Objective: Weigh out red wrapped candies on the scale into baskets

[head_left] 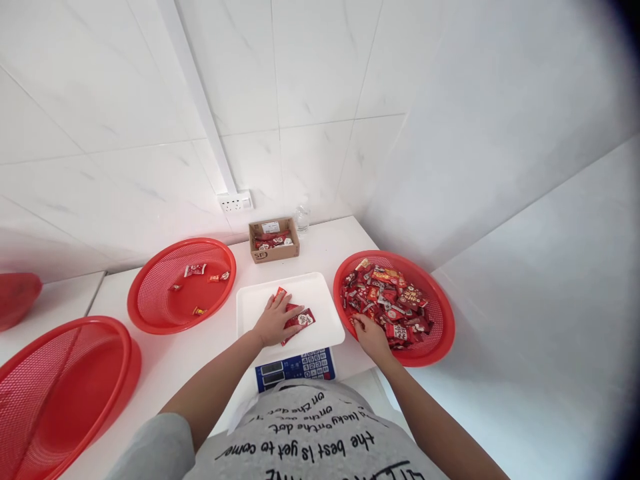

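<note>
My left hand (274, 321) lies with its fingers spread over several red wrapped packets (304, 319) on the white tray (313, 290) of a weighing scale. The hand covers part of these packets. At the near left rim of a red basket (445, 333), my right hand (373, 339) has its fingers curled together in a pinch; what they hold, if anything, is hidden. Small red and gold wrapped packets (387, 293) heap up inside this basket. Below the tray shows the scale's blue keypad panel (295, 367).
Behind the tray stands a cardboard box (274, 252) with red packets inside, beside a clear plastic bottle (302, 219). A red basket (143, 287) on the left holds a few wrapped pieces. Another red basket (125, 353) is nearer, and a wall socket (235, 202) sits behind.
</note>
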{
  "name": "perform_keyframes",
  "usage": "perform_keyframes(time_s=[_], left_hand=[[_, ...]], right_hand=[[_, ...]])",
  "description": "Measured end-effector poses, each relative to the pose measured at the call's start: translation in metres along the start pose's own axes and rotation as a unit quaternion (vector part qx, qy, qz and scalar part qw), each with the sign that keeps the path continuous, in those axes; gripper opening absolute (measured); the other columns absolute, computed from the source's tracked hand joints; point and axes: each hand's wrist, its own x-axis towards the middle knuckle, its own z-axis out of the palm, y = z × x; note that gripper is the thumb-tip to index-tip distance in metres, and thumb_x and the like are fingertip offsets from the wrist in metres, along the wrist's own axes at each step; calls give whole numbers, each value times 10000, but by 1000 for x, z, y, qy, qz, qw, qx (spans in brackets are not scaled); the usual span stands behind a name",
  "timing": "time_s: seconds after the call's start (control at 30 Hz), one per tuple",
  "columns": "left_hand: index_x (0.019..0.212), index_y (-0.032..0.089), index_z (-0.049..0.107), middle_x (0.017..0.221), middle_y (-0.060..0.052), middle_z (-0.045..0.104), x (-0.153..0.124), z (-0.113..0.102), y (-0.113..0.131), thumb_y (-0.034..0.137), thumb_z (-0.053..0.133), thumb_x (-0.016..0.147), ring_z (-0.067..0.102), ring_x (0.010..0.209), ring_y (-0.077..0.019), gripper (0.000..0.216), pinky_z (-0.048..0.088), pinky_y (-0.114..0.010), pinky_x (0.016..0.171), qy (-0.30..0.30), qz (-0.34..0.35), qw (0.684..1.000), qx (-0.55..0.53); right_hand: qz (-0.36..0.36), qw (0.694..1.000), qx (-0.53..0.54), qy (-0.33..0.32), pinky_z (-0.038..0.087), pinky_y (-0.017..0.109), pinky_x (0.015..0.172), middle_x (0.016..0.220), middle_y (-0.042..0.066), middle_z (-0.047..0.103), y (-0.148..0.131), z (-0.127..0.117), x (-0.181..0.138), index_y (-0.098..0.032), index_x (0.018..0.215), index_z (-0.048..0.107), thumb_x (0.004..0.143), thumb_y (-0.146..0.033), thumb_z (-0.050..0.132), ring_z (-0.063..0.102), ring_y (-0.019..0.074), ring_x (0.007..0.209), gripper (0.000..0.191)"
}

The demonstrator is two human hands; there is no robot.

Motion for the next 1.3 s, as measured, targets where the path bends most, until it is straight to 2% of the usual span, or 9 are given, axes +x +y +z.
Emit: perform_keyframes(time_s=[0.17,0.33,0.47,0.6,0.7,0.8,1.0,1.17,1.3], left_hand=[[1287,293,474,1428,-94,350,-2,9,19,480,408,865,288,1311,-312,466,257,-491,1035,53,-105,993,9],[1322,229,423,1465,-118,280,-3,14,34,513,364,864,406,1210,-314,542,346,-468,955,91,-226,970,5],[1355,246,382,1480,-101,256,-7,7,32,549,371,848,365,1243,-325,591,272,-504,1008,83,-180,980,14],[1346,310,392,1482,-54,266,-10,-4,16,566,449,810,201,1348,-309,597,69,-531,1089,24,-2,999,39],[1341,346,388,1481,-42,270,-9,-9,5,581,461,798,136,1368,-317,596,30,-575,1074,-17,62,997,39],[1351,341,373,1469,-62,294,-7,-4,1,574,429,819,163,1363,-316,583,103,-572,1066,-28,34,999,30],[1362,279,366,1450,-99,328,-4,15,19,546,388,847,246,1335,-318,581,139,-561,1065,16,-109,994,22],[1404,229,286,1508,-130,161,0,20,38,568,386,836,104,1371,-349,669,150,-589,1049,12,-220,975,-22],[1418,233,245,1519,-100,123,0,15,32,599,380,823,37,1378,-344,711,117,-603,1053,19,-192,980,-39]], right_hand=[[2,1000,4,-2,417,306,894,1031,64,667,1,0,0,-206,1041,617,845,-289,350,597,184,975,342],[5,1000,0,-5,414,308,901,1049,66,661,2,0,1,-205,1058,612,848,-291,350,590,188,1004,347],[7,1000,-7,-8,413,314,903,1061,63,658,0,-1,0,-212,1063,611,849,-289,352,588,194,1008,345],[5,1000,-6,-12,417,309,892,1071,67,657,0,-2,0,-209,1061,612,848,-291,343,590,193,1003,353],[7,1000,-10,-14,420,303,883,1082,65,654,0,-1,0,-208,1063,611,847,-292,338,593,190,996,358],[8,1000,-12,-15,423,302,876,1077,64,656,0,-1,0,-204,1065,609,847,-293,338,593,192,995,359],[11,1000,-8,-11,426,305,880,1064,58,662,1,0,1,-214,1053,619,843,-292,348,596,188,991,351],[10,1000,-4,-12,428,315,885,1069,72,660,4,1,2,-203,1058,620,842,-298,343,591,195,1003,364],[10,1000,-9,-13,421,316,895,1060,62,663,4,1,2,-215,1055,624,840,-290,353,592,194,999,354]])
